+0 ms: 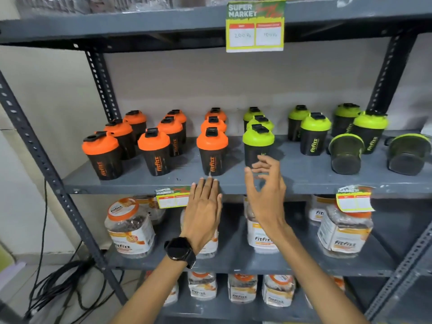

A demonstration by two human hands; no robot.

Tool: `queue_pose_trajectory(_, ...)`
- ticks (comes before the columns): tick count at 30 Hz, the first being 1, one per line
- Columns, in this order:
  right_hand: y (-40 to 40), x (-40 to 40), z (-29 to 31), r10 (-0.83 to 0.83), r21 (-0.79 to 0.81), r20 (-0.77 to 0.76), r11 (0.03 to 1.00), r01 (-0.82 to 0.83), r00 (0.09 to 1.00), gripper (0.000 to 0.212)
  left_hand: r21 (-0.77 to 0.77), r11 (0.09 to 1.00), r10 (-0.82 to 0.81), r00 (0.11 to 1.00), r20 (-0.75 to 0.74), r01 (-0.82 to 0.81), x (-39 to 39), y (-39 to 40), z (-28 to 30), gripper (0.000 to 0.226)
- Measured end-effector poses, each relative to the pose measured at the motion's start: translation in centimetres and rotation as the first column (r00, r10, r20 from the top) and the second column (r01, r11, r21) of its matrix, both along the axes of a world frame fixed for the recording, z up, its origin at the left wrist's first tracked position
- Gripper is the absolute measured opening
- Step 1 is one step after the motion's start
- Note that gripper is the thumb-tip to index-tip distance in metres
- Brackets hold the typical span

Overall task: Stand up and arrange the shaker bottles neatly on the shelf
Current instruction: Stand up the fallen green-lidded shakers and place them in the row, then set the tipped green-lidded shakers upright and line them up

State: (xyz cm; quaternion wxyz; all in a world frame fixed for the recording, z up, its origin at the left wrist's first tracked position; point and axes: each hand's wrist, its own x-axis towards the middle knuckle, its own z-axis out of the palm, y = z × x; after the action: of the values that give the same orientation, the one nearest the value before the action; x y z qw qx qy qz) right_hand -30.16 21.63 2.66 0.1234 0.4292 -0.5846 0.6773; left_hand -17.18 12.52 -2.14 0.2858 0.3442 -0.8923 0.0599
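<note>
Several black shaker bottles with orange lids (pixel 154 152) stand upright in rows on the left half of the grey shelf (pixel 140 183). Bottles with green lids (pixel 258 146) stand upright on the right half. Two green-lid bottles lie on their sides at the far right, bottoms towards me: one (pixel 346 153) and another (pixel 408 154). My left hand (pixel 203 206), with a black watch on the wrist, hovers open at the shelf's front edge below an orange-lid bottle (pixel 211 152). My right hand (pixel 266 183) is open, fingers spread, just in front of the nearest green-lid bottle, holding nothing.
A price tag (pixel 254 25) hangs from the shelf above. Below, clear jars with orange lids (pixel 129 226) fill the lower shelves, with smaller price tags (pixel 354 199) on the shelf edge. Black cables (pixel 53 277) lie on the floor at the left. Slotted steel uprights (pixel 46 164) frame the rack.
</note>
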Motion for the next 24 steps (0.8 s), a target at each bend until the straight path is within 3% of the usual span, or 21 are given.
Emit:
queue_pose_trajectory(10, 7.7, -17.9, 2.6, -0.285, 0.116, -0.142, 0.946, 0.302, 0.948, 0.02, -0.013, 0.983, -0.183, 0.98, 0.073, 0.184, -14.1, 7.5, 1.1, 0.053)
queue_pose_trajectory(13, 8.9, -23.6, 4.3, -0.339, 0.283, -0.138, 0.887, 0.365, 0.931, 0.031, 0.014, 0.98, -0.201, 0.978, 0.054, 0.2, -18.3, 9.2, 1.7, 0.054)
queue_pose_trajectory(19, 8.6, -30.5, 7.4, -0.271, 0.685, 0.127, 0.72, 0.114, 0.954, 0.08, 0.099, 0.985, -0.146, 0.987, 0.064, 0.139, -23.1, 9.2, 3.1, 0.072)
queue_pose_trajectory(21, 7.9, -31.5, 7.4, -0.211, 0.737, 0.227, 0.675, -0.026, 0.951, 0.092, 0.107, 0.988, -0.119, 0.989, 0.083, 0.11, -23.4, 8.9, 3.3, 0.075)
queue_pose_trajectory(24, 7.1, -31.9, 6.8, -0.123, 0.697, 0.369, 0.692, -0.187, 0.921, 0.101, 0.134, 0.987, -0.099, 0.989, 0.106, 0.084, -23.5, 8.7, 3.4, 0.076)
